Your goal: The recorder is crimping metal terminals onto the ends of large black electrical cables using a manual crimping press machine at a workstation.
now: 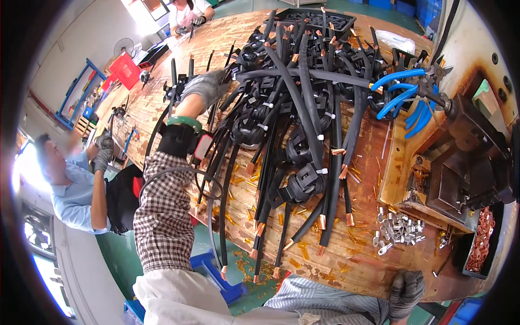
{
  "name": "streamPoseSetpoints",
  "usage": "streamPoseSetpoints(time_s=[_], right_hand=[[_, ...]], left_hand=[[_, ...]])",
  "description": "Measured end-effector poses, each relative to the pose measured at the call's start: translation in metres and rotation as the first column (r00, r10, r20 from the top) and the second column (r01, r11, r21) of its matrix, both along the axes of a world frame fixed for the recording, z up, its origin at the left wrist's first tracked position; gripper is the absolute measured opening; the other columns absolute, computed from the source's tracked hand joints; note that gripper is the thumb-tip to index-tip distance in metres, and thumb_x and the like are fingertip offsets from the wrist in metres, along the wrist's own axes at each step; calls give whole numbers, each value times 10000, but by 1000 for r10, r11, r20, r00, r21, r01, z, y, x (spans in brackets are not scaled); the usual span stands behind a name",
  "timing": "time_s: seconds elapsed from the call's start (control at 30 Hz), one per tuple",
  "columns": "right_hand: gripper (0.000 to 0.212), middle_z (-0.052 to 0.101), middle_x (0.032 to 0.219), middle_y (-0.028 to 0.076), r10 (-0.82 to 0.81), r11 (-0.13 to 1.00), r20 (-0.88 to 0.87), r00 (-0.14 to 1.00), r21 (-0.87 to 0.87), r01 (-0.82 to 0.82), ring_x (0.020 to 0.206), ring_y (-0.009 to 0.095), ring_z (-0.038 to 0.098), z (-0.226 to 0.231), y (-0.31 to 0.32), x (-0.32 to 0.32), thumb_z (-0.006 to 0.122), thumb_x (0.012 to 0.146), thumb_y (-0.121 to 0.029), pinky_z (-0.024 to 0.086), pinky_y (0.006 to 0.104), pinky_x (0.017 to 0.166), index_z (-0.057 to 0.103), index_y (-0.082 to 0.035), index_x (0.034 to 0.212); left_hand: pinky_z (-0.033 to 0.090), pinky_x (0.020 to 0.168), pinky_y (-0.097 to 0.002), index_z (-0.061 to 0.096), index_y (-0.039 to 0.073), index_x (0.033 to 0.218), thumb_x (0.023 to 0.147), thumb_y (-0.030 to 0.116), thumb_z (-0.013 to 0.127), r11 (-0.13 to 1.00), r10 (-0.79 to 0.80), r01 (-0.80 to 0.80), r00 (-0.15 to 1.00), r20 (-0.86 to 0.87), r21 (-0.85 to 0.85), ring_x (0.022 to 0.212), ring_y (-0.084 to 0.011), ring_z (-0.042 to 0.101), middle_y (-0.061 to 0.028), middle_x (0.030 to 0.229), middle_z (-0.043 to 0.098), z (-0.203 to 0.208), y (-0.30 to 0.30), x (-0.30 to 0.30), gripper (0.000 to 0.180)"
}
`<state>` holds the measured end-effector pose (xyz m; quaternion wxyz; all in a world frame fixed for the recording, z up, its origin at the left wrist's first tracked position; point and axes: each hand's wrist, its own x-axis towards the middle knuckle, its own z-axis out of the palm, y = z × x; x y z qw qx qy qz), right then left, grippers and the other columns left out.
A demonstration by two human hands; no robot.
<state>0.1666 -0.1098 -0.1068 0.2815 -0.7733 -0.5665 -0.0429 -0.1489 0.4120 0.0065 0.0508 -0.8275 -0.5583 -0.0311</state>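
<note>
My left hand (205, 91), in a grey knitted glove, is stretched over the left side of a heap of black cables. Its fingers are smeared and partly lost against the dark parts, so their grip does not show. Close to the fingertips is the end of a thick black cable (330, 77) lying crosswise on the heap. Black plastic clamps (300, 184) and cables with bare copper ends (322, 222) fill the middle of the table. At the table's front edge, my right hand (406, 295), also gloved, has its fingers curled together with nothing visible in them.
On the right stands a dark metal press (460, 157), beside blue-handled pliers (403, 89). Silver cable lugs (400, 230) lie before it, near a black bin of copper-coloured pieces (482, 238). A co-worker (76, 184) is at left, another person (189, 13) across the table.
</note>
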Motion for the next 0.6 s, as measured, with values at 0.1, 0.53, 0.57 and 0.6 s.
streamPoseSetpoints(time_s=[0.1,0.53,0.57,0.6], right_hand=[[76,556,771,127,-18,1000,31,999,7,18,708,328,517,-2,-6,3,579,790,-116,405,413,639,562,-46,811],[134,508,738,124,-60,998,-16,998,33,60,691,330,491,4,-5,-3,611,770,-166,385,418,619,553,-61,831],[134,508,738,124,-63,997,-20,998,37,63,691,330,491,5,-4,-2,611,770,-166,385,418,619,553,-61,831],[131,521,746,125,-45,998,-2,999,48,45,695,329,498,6,-4,0,612,767,-155,389,416,622,552,-60,833]], left_hand=[[413,910,-384,530,145,1195,730,99,618,950,-293,293,956,-15,106,1083,-311,502,-136,1153,535,13,-7,40,476],[439,788,-396,582,155,919,754,228,589,891,-60,282,850,-523,356,907,-248,578,-70,905,603,37,4,58,181],[429,804,-400,580,147,916,741,236,602,872,-13,296,810,-587,389,924,-238,571,-66,909,600,50,-2,59,198],[418,825,-406,575,139,921,719,238,619,843,7,299,824,-566,446,935,-237,563,-65,918,595,59,-7,56,229]])
